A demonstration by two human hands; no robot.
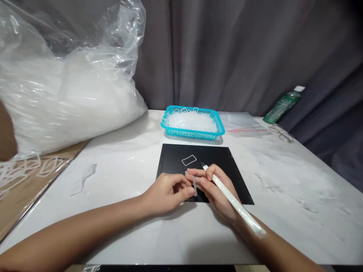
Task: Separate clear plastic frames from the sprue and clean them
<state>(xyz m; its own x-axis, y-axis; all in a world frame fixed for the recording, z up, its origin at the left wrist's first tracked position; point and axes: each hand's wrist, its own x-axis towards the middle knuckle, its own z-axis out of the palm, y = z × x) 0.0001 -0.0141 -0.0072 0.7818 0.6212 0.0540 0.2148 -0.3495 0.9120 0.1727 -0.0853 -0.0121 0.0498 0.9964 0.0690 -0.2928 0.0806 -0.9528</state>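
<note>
Above the near part of the black sheet (218, 155), I had the translucent piece (194, 185) between the hands, its long axis pointing roughly away from me, pinched by the nearly closed left hand (167, 194). The right hand (219, 194) met it with outstretched fingertips while gripping the white pen-like tool (231, 198), tip forward. Just beyond the fingers, the pale frame (191, 163) lay flat, lengthwise mostly left to right.
</note>
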